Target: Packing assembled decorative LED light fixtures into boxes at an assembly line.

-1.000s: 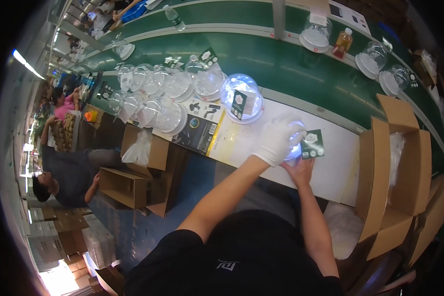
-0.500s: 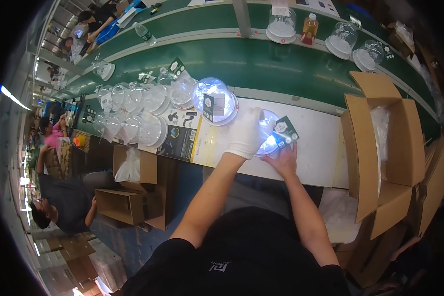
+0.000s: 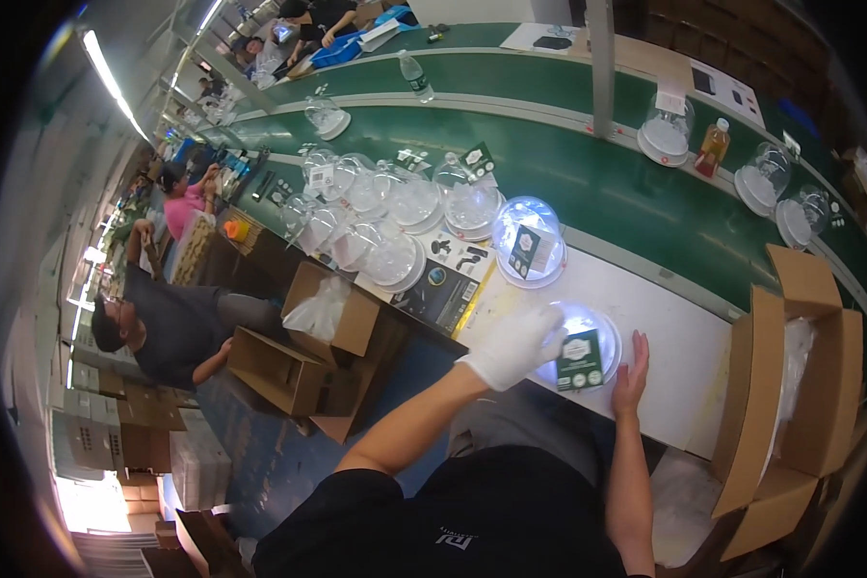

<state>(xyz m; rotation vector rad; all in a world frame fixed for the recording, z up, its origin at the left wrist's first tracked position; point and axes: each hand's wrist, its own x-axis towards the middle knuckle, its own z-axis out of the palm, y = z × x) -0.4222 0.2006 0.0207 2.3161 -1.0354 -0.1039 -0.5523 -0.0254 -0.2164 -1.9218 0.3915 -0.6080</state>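
Note:
A clear dome lamp [image 3: 602,323] glows white-blue at the near edge of the white board, between my hands. A dark green hang tag [image 3: 580,361] lies over its near side. My left hand [image 3: 512,347], in a white glove, has its fingers curled at the dome's left side; the fingertips are partly lost in the glare. Bare and with fingers stretched out, my right hand [image 3: 630,378] is upright along the lamp's right side. Just beyond them stands a second lit dome lamp [image 3: 539,217] with a green tag [image 3: 524,250] and a white label.
Several unlit domes [image 3: 390,252] stand in rows to the left, beside a black printed box [image 3: 435,289]. An open carton [image 3: 749,385] with plastic lining is at right. Beyond runs a green conveyor [image 3: 636,217]. A co-worker [image 3: 178,313] sits at left near open cartons [image 3: 277,371].
My view has turned, shifting the scene. The green tag has swung from the lamp's right to its near side. My left hand has moved from the dome's top to its left; my right fingers have straightened.

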